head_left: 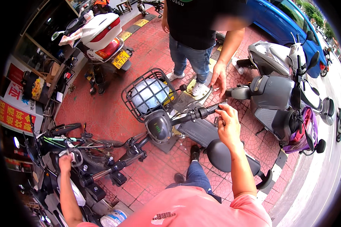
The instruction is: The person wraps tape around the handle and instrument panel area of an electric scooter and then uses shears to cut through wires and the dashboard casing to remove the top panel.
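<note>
An electric scooter with a black wire front basket (124,99) and a dark round dash unit (158,127) stands before me. My right hand (229,126) is closed, with bent fingers at the outer end of the scooter's black handlebar grip (205,111); the palm side is hidden. At the far left my left hand (65,162) is closed around a grey loop-shaped thing (78,157) among parked bicycles; its kind is unclear. A silvery rounded bundle (149,96) lies in the basket. Opposite me, a person in a black top (191,26) reaches a hand (219,75) toward the right handlebar.
A white-and-red scooter (102,36) is parked at the upper left. Grey scooters (272,92) stand on the right, beside a blue car (278,19). Bicycles (60,142) crowd the left shopfront. A white bucket (113,218) sits at the lower left on red paving (102,121).
</note>
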`<action>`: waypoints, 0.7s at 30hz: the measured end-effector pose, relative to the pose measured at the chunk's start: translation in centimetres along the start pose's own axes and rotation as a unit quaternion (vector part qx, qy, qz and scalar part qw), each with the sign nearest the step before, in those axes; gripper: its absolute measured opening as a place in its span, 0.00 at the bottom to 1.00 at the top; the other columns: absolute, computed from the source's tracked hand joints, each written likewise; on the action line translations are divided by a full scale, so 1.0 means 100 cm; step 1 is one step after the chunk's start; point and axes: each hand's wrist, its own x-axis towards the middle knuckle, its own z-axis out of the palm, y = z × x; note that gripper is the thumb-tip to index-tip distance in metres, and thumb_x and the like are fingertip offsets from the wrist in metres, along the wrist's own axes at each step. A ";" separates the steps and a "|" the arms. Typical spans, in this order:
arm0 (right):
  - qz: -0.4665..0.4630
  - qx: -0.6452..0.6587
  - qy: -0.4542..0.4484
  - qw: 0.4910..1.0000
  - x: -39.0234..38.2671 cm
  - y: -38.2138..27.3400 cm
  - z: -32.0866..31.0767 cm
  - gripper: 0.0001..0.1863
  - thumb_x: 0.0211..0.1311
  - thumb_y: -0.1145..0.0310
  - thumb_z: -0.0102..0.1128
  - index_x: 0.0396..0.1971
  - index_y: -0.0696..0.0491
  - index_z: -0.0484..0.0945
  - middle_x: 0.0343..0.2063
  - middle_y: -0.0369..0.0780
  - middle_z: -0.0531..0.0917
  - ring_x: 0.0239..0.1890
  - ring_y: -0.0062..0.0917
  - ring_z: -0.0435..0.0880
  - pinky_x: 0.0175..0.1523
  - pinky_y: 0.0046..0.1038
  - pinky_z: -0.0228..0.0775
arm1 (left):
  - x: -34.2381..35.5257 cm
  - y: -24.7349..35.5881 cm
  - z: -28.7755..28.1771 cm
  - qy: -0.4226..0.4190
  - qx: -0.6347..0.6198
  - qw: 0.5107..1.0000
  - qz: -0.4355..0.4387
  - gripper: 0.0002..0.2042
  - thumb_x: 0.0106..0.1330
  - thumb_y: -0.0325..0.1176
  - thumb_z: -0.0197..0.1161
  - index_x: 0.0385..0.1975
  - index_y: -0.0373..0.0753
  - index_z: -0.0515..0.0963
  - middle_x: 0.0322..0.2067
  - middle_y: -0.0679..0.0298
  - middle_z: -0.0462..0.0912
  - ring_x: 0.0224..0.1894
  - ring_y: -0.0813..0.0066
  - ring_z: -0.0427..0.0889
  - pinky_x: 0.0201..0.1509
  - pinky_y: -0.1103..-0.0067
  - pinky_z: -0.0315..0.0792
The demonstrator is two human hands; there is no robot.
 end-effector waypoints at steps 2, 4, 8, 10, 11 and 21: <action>0.005 0.026 -0.032 0.999 0.001 -0.003 -0.002 0.18 0.63 0.82 0.65 0.51 0.54 0.89 0.63 0.38 0.86 0.69 0.41 0.80 0.67 0.40 0.82 | 0.007 0.102 -0.032 -0.003 0.007 0.993 0.119 0.17 0.73 0.36 0.76 0.22 0.40 0.78 0.22 0.73 0.77 0.27 0.82 0.71 0.32 0.75 0.66; 0.009 0.048 -0.043 0.998 0.006 -0.004 -0.014 0.15 0.65 0.82 0.64 0.49 0.55 0.89 0.60 0.39 0.88 0.68 0.43 0.81 0.67 0.40 0.81 | -0.015 0.233 -0.035 0.040 0.114 0.970 0.209 0.18 0.70 0.34 0.77 0.23 0.36 0.74 0.21 0.71 0.73 0.28 0.81 0.71 0.32 0.73 0.66; 0.049 0.114 -0.071 0.990 0.034 0.004 -0.032 0.10 0.73 0.78 0.64 0.48 0.56 0.90 0.47 0.44 0.89 0.51 0.40 0.87 0.56 0.39 0.81 | -0.053 0.390 -0.027 0.080 0.218 0.884 0.405 0.17 0.61 0.33 0.81 0.27 0.33 0.77 0.24 0.56 0.76 0.29 0.58 0.79 0.37 0.63 0.73; 0.124 0.156 -0.108 0.974 0.050 0.011 -0.045 0.09 0.78 0.74 0.63 0.48 0.57 0.90 0.36 0.45 0.87 0.38 0.37 0.88 0.46 0.37 0.79 | -0.060 0.441 -0.004 0.059 0.302 0.816 0.489 0.16 0.58 0.37 0.84 0.32 0.35 0.81 0.34 0.55 0.82 0.39 0.46 0.85 0.42 0.56 0.77; 0.128 0.162 -0.116 0.972 0.059 0.018 -0.050 0.09 0.80 0.72 0.63 0.49 0.57 0.90 0.31 0.45 0.86 0.33 0.35 0.87 0.42 0.36 0.76 | -0.066 0.466 0.013 0.034 0.323 0.778 0.538 0.16 0.58 0.38 0.83 0.33 0.38 0.81 0.34 0.57 0.81 0.39 0.48 0.86 0.43 0.55 0.79; 0.112 0.498 -0.190 0.839 0.170 -0.025 -0.056 0.38 0.84 0.47 0.64 0.77 0.63 0.73 0.35 0.32 0.88 0.33 0.12 0.74 0.38 0.19 0.67 | -0.115 0.589 0.164 -0.044 0.225 0.421 0.877 0.06 0.60 0.37 0.68 0.29 0.50 0.76 0.39 0.71 0.78 0.42 0.71 0.80 0.44 0.71 0.74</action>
